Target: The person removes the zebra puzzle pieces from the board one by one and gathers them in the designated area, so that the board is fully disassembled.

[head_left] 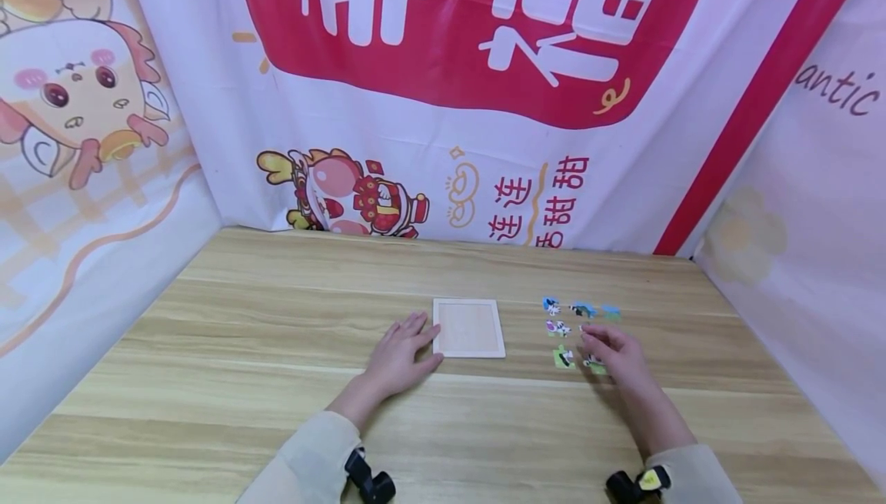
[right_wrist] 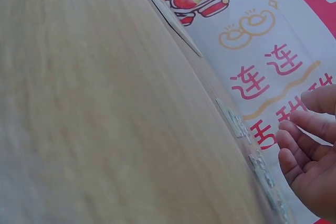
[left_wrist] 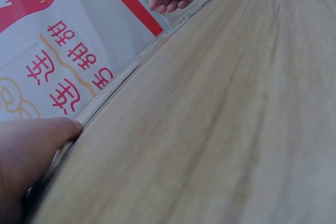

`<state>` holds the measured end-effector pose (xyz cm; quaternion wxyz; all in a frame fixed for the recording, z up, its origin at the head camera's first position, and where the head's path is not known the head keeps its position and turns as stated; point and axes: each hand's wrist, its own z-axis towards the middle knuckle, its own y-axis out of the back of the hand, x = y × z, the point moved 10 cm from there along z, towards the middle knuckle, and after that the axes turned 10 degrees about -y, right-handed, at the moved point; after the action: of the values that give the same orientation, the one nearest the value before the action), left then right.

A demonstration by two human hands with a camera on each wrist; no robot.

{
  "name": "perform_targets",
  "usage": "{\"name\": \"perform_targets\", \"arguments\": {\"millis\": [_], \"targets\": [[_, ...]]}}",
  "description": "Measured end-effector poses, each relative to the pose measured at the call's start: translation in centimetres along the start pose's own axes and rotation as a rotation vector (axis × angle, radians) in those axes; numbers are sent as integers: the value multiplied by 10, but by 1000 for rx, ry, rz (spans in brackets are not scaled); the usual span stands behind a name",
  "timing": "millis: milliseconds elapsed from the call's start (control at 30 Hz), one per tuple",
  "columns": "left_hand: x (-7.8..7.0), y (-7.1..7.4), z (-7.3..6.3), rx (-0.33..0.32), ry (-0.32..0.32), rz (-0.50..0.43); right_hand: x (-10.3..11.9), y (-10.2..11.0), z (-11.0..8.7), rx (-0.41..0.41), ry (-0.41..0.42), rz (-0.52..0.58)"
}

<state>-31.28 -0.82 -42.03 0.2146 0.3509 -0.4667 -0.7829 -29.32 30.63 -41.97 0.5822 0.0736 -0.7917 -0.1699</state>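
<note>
A shallow wooden puzzle tray (head_left: 470,330) with a pale rim lies flat on the table. My left hand (head_left: 401,355) rests beside it, fingers spread, touching its left edge; in the left wrist view the thumb of that hand (left_wrist: 37,148) meets the rim. To the right of the tray lie several small jigsaw pieces with animal pictures, among them a blue one (head_left: 551,305) and a green one (head_left: 564,357). My right hand (head_left: 621,354) hovers over this group, partly covering it. Its fingers (right_wrist: 294,140) are loosely bent, and nothing shows between them in the right wrist view.
The wood-grain table (head_left: 277,335) reaches back to a white and red printed cloth (head_left: 429,142). Other cloths hang at the left (head_left: 131,288) and right (head_left: 817,258). A small camera is strapped at each wrist.
</note>
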Motion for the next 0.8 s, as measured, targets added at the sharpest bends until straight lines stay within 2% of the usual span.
{"name": "perform_targets", "arguments": {"millis": [167, 400, 633, 700, 800], "targets": [[-1, 1, 1, 1, -8, -8, 9, 0, 1, 23, 30, -18], [-3, -3, 4, 15, -28, -9, 29, 1, -2, -11, 171, -125], [-2, -3, 6, 17, -19, -41, 50, -8, -3, -18, 243, -160], [-1, 0, 7, 9, -11, -56, 60, -11, -3, -30, 279, -196], [0, 9, 12, -23, -7, -65, 77, -17, -2, -58, 322, -321]]}}
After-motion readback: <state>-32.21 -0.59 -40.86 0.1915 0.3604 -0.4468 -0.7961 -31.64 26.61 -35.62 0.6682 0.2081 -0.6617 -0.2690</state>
